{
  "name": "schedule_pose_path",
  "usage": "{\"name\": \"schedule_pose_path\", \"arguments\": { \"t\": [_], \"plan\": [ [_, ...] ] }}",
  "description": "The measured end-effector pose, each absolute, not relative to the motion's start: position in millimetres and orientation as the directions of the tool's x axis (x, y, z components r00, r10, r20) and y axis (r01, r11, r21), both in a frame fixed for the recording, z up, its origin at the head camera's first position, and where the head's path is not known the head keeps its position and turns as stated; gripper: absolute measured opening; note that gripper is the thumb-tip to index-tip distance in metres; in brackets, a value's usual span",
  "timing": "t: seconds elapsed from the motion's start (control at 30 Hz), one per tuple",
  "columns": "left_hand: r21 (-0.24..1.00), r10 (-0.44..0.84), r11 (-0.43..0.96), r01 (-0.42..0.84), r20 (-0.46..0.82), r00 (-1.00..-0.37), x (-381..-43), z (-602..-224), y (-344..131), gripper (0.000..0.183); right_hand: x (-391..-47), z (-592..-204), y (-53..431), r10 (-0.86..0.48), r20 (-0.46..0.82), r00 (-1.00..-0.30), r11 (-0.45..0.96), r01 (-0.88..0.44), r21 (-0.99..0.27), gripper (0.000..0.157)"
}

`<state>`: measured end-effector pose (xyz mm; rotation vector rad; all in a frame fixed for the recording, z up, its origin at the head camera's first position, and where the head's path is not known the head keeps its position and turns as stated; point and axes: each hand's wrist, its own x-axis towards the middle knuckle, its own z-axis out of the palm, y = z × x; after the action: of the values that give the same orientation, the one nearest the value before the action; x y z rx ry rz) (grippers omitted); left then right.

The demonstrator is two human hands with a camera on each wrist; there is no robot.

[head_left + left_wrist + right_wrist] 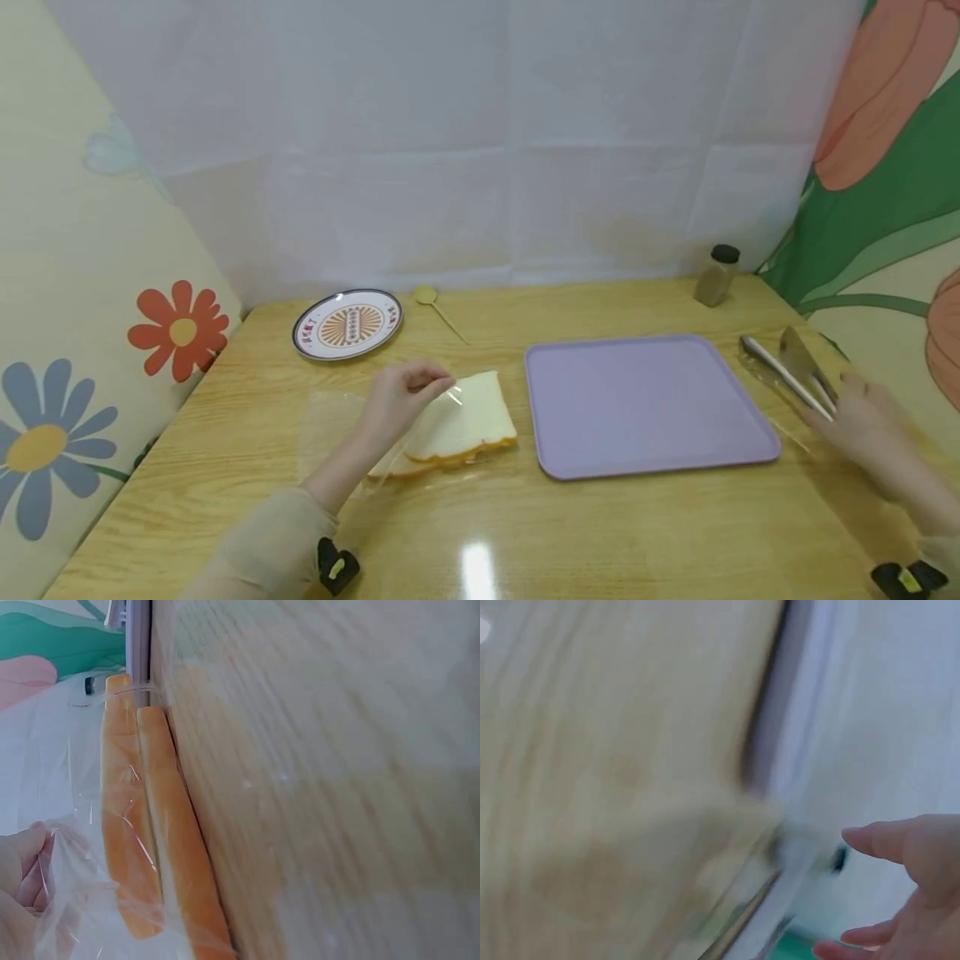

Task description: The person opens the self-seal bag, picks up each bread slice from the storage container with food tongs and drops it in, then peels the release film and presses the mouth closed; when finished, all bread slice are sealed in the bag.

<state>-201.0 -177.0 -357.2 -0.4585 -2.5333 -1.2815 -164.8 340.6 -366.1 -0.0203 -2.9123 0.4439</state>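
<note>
Two slices of white bread [463, 421] with brown crusts lie overlapping in a clear plastic bag [330, 421], left of the lilac tray. Their crust edges [127, 817] show through the plastic in the left wrist view. My left hand [401, 398] pinches the film of the bag between thumb and fingers, above the slices. At the right, my blurred right hand [873, 425] is at the near end of metal tongs [780, 371]. In the right wrist view, that hand's thumb and fingers [866, 935] are spread apart, with the tongs beyond them.
The lilac tray [645, 408] lies between my hands. A patterned plate [348, 325] and a yellow spoon [426, 296] are at the back left. A dark-capped seasoning jar [717, 277] stands at the back right. A white sheet [487, 150] hangs behind the wooden table [525, 533].
</note>
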Motion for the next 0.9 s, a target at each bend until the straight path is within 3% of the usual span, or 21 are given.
{"name": "schedule_pose_path", "arguments": {
  "t": [0.07,0.17,0.27,0.33,0.47,0.57,0.73,0.9],
  "plan": [
    [0.730,0.163,0.559,0.394,0.369,-0.915,-200.8,-357.0,-176.2,0.006,-163.8,-360.7,317.1,-0.006,0.325,-0.946,0.928,-0.126,-0.351,0.061],
    [0.719,0.168,0.569,0.399,0.374,-0.912,-200.9,-356.7,-175.3,0.006,-157.5,-351.7,271.3,-0.094,0.423,-0.901,0.834,-0.304,-0.460,0.052],
    [0.716,0.168,0.573,0.400,0.376,-0.911,-201.6,-357.6,-175.0,0.006,-147.7,-345.5,223.9,-0.196,0.377,-0.905,0.703,-0.398,-0.589,0.040],
    [0.717,0.167,0.570,0.401,0.376,-0.911,-201.9,-358.6,-174.9,0.006,-141.4,-343.3,196.6,-0.291,0.258,-0.921,0.574,-0.384,-0.723,0.035],
    [0.720,0.173,0.557,0.413,0.387,-0.906,-202.0,-360.2,-174.5,0.005,-134.8,-343.5,152.4,-0.479,-0.007,-0.878,0.338,-0.177,-0.924,0.036],
    [0.713,0.186,0.561,0.422,0.388,-0.903,-201.5,-360.7,-174.0,0.005,-130.9,-349.1,123.9,-0.544,-0.141,-0.827,0.239,0.008,-0.971,0.040],
    [0.700,0.198,0.578,0.419,0.378,-0.904,-200.3,-360.5,-173.4,0.006,-124.3,-363.8,79.1,-0.587,-0.252,-0.770,0.163,0.192,-0.968,0.034],
    [0.705,0.193,0.579,0.409,0.369,-0.909,-200.8,-359.9,-173.0,0.006,-124.6,-374.7,36.6,-0.575,-0.305,-0.759,0.088,0.313,-0.946,0.030]
  ]
}}
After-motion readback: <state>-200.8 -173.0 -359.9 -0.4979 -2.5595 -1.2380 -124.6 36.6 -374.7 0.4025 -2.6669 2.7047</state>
